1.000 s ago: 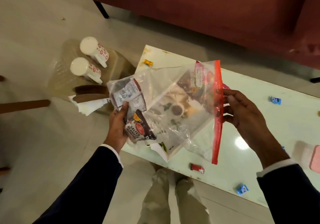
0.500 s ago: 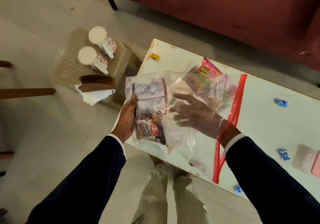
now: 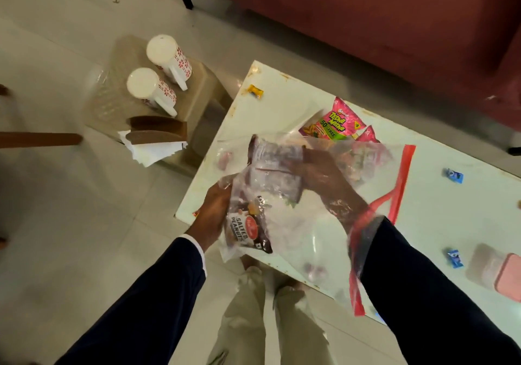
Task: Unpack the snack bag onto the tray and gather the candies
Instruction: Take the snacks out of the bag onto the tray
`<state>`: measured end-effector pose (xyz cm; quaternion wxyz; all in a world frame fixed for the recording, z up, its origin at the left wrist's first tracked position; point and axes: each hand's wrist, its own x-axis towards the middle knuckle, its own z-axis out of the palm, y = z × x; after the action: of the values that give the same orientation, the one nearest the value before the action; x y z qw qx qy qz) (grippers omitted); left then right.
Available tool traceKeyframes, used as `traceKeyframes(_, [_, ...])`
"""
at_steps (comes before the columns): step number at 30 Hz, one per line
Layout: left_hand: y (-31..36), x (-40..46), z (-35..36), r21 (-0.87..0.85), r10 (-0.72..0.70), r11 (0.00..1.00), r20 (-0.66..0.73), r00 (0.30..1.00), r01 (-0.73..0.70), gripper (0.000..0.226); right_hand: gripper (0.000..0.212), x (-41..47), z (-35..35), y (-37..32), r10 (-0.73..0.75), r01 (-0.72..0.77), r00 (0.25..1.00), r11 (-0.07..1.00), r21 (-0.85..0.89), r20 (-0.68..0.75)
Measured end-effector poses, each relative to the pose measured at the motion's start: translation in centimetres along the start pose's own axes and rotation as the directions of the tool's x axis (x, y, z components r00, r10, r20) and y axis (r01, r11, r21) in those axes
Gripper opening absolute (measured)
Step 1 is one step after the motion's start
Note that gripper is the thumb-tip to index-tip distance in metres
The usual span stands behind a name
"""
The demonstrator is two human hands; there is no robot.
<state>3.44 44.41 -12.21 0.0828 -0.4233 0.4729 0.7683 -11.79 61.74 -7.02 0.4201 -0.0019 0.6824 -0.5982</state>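
A pale table [image 3: 439, 212] stands before a red sofa [image 3: 366, 12], candies scattered on it, blue ones [image 3: 453, 175] at the right. The left hand [image 3: 212, 215] grips the clear bag [image 3: 296, 223] at its closed end, just above the table. The right hand [image 3: 324, 178], inside the bag, clasps a dark packet [image 3: 275, 167]. Unpacking is under way; next, I judge, draw that packet out through the red mouth

2 white mugs w/ red flower print [image 3: 159, 78], upside down on beige plastic stool [image 3: 197, 94], left of table. Brown napkin holder [image 3: 156, 132] w/ white napkins [image 3: 152, 153] at stool's near edge. Dark red sofa [image 3: 366, 12] along far side, black leg visible. Wooden bar [image 3: 39, 139] at left edge. Pale tiled floor [image 3: 70, 238].
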Motion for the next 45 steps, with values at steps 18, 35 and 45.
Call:
traceKeyframes(18, [7.1,1.9,-4.8,-0.248,0.177,0.914,-0.472,0.864,-0.322,0.017,0.029,-7.5,-13.8,-0.2,-0.323,0.027,0.721,0.897,-0.441,-0.613])
traceKeyframes(35, [8.1,0.6,-3.9,-0.247,0.141,0.918,-0.530,0.836,-0.311,0.046,0.024,1.7,-10.1,-0.2,-0.416,-0.074,0.889,0.284,-0.956,-0.192])
traceKeyframes(45, [8.7,0.5,-6.5,-0.171,0.213,0.925,-0.506,0.836,-0.339,0.026,0.021,8.3,-8.3,1.9,-0.016,-0.117,0.983,0.723,-0.681,-0.185])
